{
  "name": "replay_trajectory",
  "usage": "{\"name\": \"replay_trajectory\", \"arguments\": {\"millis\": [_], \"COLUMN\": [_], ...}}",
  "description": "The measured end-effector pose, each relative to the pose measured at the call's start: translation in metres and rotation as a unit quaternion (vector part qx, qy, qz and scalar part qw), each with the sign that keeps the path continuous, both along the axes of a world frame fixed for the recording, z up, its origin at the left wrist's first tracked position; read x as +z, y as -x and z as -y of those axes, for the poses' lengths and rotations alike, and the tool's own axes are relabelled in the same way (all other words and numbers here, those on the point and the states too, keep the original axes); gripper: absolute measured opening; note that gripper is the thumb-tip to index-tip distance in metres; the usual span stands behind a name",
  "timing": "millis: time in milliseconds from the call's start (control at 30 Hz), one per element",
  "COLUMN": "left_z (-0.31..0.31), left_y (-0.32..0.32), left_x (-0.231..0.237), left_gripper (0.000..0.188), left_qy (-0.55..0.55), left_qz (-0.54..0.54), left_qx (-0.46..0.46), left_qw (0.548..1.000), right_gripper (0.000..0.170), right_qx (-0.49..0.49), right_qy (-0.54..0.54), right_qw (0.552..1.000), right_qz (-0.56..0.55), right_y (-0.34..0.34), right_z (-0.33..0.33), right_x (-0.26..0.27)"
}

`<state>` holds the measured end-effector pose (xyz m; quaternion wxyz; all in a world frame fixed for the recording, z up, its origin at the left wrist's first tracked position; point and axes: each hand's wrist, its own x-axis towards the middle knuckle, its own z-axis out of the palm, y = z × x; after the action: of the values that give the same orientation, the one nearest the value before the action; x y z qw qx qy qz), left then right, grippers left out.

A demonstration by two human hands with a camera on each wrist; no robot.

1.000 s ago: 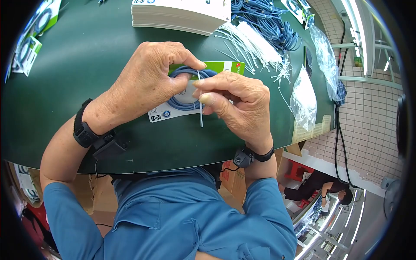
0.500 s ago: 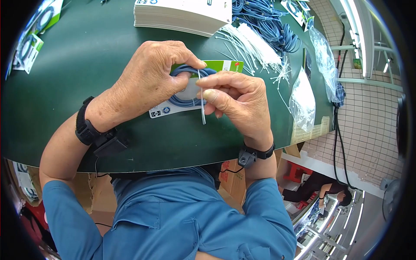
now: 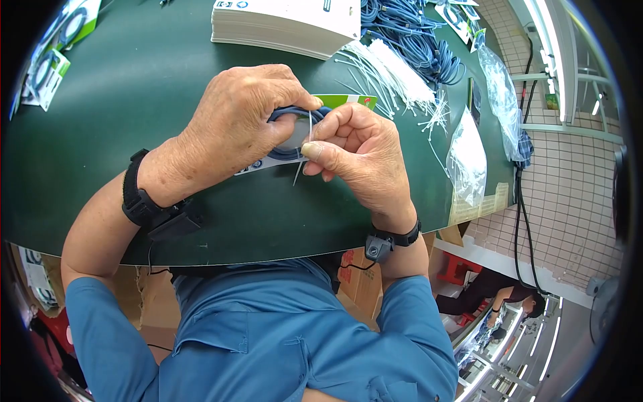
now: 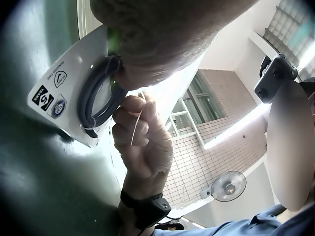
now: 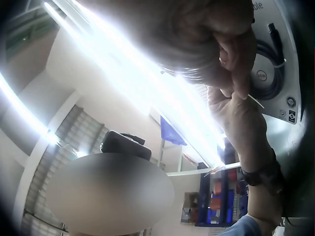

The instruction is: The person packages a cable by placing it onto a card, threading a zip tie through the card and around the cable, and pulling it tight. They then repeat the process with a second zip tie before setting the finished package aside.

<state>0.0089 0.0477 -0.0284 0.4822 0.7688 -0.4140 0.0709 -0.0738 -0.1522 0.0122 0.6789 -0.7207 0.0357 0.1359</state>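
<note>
A blue cable coil (image 3: 284, 155) lies against a green and white packaging card (image 3: 355, 100) on the table. My left hand (image 3: 234, 117) grips coil and card, its thumb inside the loop and index finger over the top. A thin white cable tie (image 3: 310, 124) runs round the coil's strands near that fingertip. With thumb and fingertips my right hand (image 3: 365, 154) pinches the tie at the coil's right side. In the left wrist view the tie (image 4: 137, 125) shows as a thin line across the right fingers. The right wrist view shows a dark cable plug (image 5: 274, 37) on the card, with another tie (image 5: 279, 65) round the coil.
Behind the hands stands a stack of white cards (image 3: 281, 30). To its right are a heap of blue cables (image 3: 408, 33) and a spread of loose cable ties (image 3: 395, 74). A clear plastic bag (image 3: 467, 157) lies at the right edge. Carded cables (image 3: 47, 80) lie far left.
My right hand has shifted slightly left and its fingers have bent round. The tie's lower end, earlier hanging straight below the fingers, now points down and left. My left hand keeps its grip.
</note>
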Motion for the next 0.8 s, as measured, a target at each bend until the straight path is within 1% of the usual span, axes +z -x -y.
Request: {"name": "replay_trajectory", "arguments": {"millis": [67,167,200,333,467,533,567,600,633,667,700,733,800], "left_z": [0.001,0.001,0.002,0.0,0.001,0.0,0.0,-0.001,-0.001,-0.001,-0.002,-0.002,-0.004], "left_y": [0.0,0.0,0.0,0.0,0.0,0.0,0.0,0.0,0.001,0.001,0.001,0.001,0.001], "left_x": [-0.001,-0.002,-0.003,-0.003,-0.001,-0.001,-0.001,-0.001,0.0,0.0,0.002,0.005,0.011], "left_gripper": [0.027,0.027,0.027,0.027,0.026,0.026,0.026,0.027,0.028,0.029,0.029,0.029,0.029], "left_qy": [0.005,0.012,0.013,0.016,0.021,0.03,0.03,0.031,0.032,0.032,0.033,0.029,0.02], "left_qz": [-0.004,-0.012,-0.015,-0.034,-0.076,-0.109,-0.109,-0.14,-0.17,-0.2,-0.2,-0.217,-0.25], "left_qx": [0.003,0.009,0.006,-0.003,-0.012,-0.02,-0.021,-0.028,-0.034,-0.039,-0.039,-0.044,-0.053], "left_qw": [1.0,1.0,1.0,0.999,0.997,0.993,0.993,0.989,0.984,0.978,0.978,0.975,0.967], "right_gripper": [0.016,0.018,0.018,0.018,0.016,0.016,0.016,0.016,0.017,0.019,0.02,0.02,0.024], "right_qx": [0.0,0.035,0.036,0.026,0.007,-0.014,-0.024,-0.025,-0.025,-0.023,-0.021,-0.021,-0.021], "right_qy": [0.002,-0.034,-0.037,-0.038,-0.026,0.021,0.045,0.045,0.119,0.191,0.261,0.261,0.285], "right_qw": [1.0,0.997,0.997,0.998,0.997,0.988,0.981,0.981,0.952,0.91,0.855,0.854,0.812], "right_qz": [-0.002,0.054,0.053,0.046,0.076,0.152,0.189,0.189,0.28,0.367,0.449,0.449,0.509], "right_y": [0.0,0.001,0.002,0.003,0.004,0.004,0.004,0.003,0.002,0.0,-0.002,-0.003,-0.005], "right_z": [0.0,0.003,0.003,0.001,-0.001,-0.003,-0.003,-0.003,-0.003,-0.002,-0.002,-0.001,0.0], "right_x": [-0.002,-0.012,-0.012,-0.007,-0.008,-0.012,-0.014,-0.016,-0.017,-0.018,-0.019,-0.019,-0.02]}}
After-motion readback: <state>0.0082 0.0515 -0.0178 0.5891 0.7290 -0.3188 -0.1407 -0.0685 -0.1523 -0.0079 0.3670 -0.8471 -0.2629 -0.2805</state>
